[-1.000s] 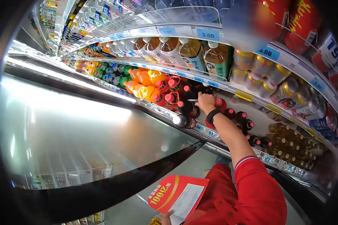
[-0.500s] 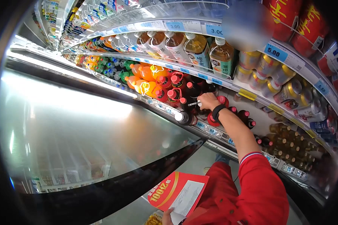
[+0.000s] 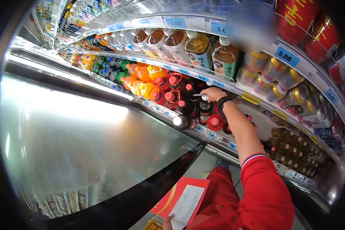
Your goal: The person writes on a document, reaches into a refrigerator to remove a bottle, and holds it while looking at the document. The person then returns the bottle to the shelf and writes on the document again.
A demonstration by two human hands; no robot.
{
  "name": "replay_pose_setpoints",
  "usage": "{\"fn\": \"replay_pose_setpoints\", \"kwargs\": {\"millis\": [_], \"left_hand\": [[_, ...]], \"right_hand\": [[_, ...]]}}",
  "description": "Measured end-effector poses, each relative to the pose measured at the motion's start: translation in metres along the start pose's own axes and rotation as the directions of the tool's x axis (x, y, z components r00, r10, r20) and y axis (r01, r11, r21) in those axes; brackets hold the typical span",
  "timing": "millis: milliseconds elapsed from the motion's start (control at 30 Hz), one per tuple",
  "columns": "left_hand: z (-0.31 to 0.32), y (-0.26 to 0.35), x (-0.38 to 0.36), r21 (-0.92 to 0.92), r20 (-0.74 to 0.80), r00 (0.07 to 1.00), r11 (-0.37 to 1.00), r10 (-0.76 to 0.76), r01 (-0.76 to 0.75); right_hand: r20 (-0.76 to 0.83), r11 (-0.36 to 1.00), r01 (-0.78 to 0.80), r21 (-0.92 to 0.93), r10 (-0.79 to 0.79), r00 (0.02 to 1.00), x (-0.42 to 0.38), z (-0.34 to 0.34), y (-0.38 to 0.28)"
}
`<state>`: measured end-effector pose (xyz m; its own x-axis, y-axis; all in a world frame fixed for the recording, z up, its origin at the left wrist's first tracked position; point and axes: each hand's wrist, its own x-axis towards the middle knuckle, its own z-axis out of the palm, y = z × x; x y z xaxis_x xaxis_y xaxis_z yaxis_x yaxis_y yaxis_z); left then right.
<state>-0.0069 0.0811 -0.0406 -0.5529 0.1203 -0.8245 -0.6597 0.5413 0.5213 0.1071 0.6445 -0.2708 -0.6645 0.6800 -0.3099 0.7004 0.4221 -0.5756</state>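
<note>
My right hand [image 3: 214,94] reaches into the lower shelf, its fingers closed at the white cap of a dark drink bottle [image 3: 205,112]. A slim silver pen [image 3: 197,95] sticks out from the same fingers. Beside it lies another white-capped dark bottle [image 3: 184,122], tipped toward the shelf's front. Red-capped cola bottles [image 3: 186,106] stand to the left, and a large red cap [image 3: 215,122] is just right of the held bottle. Low in view, my left hand [image 3: 168,223] grips a red folder [image 3: 168,200] with a white printed sheet [image 3: 186,204] on it.
An open glass door [image 3: 73,134] fills the left side. Above the hand runs a shelf of tea bottles [image 3: 197,50] and cans [image 3: 274,71]. Orange soda bottles [image 3: 136,86] stand further left, amber bottles [image 3: 295,149] at right.
My right hand has shifted slightly up and left. The white-capped dark bottle beneath it now shows, where the hand and arm hid it before. My left hand still holds the folder.
</note>
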Motion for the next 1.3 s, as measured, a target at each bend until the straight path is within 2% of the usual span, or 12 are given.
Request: {"fn": "replay_pose_setpoints", "kwargs": {"millis": [100,167,300,333,433,467,1033,1133,1167,1233,1300], "left_hand": [[-0.007,-0.005,0.019,0.002,0.007,0.988,0.988,-0.156,0.156],[-0.010,-0.005,0.023,0.013,0.015,0.974,0.975,-0.224,0.224],[0.008,0.017,0.008,0.067,0.001,0.914,0.912,-0.405,0.404],[0.023,0.027,-0.002,0.057,-0.090,0.927,0.927,-0.365,0.371],[0.000,0.004,0.018,0.029,-0.017,0.956,0.956,-0.293,0.293],[-0.003,0.000,0.022,0.020,-0.004,0.958,0.958,-0.287,0.287],[-0.015,-0.018,0.042,-0.056,0.081,0.952,0.952,-0.296,0.301],[-0.051,-0.056,0.078,0.144,-0.083,0.995,0.987,-0.060,0.071],[-0.049,-0.051,0.075,0.050,0.013,0.984,0.983,-0.178,0.177],[-0.043,-0.041,0.067,-0.107,0.236,0.900,0.911,-0.366,0.398],[-0.012,-0.004,0.032,-0.002,0.153,0.928,0.939,-0.339,0.343]], "right_hand": [[-0.002,0.999,0.028,0.029,-0.028,1.000,0.001,0.000,0.001],[0.013,0.997,0.065,-0.029,-0.064,0.998,0.003,0.000,0.000],[0.009,0.999,0.011,-0.031,-0.011,1.000,0.004,-0.003,-0.004],[-0.030,0.997,0.064,-0.042,-0.065,0.997,0.005,-0.001,0.000],[-0.016,1.000,-0.009,0.025,0.009,1.000,0.008,-0.002,-0.001],[-0.023,1.000,0.007,-0.020,-0.007,1.000,0.010,-0.001,0.000],[-0.101,0.999,-0.023,-0.037,0.019,0.995,0.011,0.001,-0.003],[-0.141,0.992,-0.058,-0.109,0.043,0.989,0.004,0.008,-0.015],[-0.163,0.988,-0.060,-0.141,0.037,0.986,0.000,0.013,-0.019],[-0.213,0.988,-0.018,-0.156,-0.016,0.977,-0.005,0.023,-0.026],[-0.242,0.984,0.009,-0.181,-0.054,0.969,-0.013,0.028,-0.039]]}}
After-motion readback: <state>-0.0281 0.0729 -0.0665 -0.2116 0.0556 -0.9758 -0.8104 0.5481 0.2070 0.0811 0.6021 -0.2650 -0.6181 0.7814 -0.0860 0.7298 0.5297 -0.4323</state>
